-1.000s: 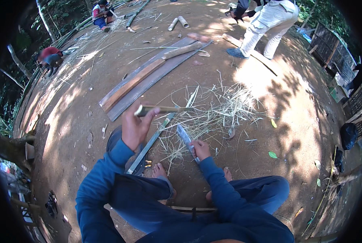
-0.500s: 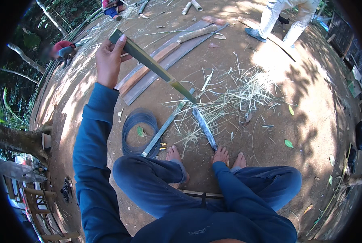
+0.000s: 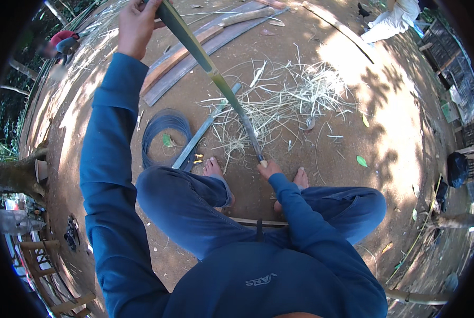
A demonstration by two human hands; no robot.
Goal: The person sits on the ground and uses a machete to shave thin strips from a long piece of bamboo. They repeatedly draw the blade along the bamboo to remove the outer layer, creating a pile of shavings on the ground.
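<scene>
Raised at the upper left, my left hand [image 3: 135,29] grips the upper end of a long green bamboo slat [image 3: 195,49]. The slat slants down toward the right, over a pile of pale bamboo shavings [image 3: 300,90]. My right hand [image 3: 270,169], low between my feet, is closed around the handle of a long-bladed knife [image 3: 253,140]. Its blade points up and away, meeting the slat's lower end in the picture; whether they touch I cannot tell. A grey-green slat [image 3: 208,125] lies on the ground beside a coil of dark wire or cord [image 3: 148,132].
Wooden planks [image 3: 216,45] lie beyond the shavings. A long pole [image 3: 338,29] rests farther right. One person [image 3: 64,42] crouches at the far left; another person's pale trousers [image 3: 393,24] show at the upper right. A tree trunk [image 3: 17,172] stands left.
The view has shifted, so the ground things sit higher in the picture. The knife has turned, its blade now looking narrower and more in line with the slat. Both hands keep their hold.
</scene>
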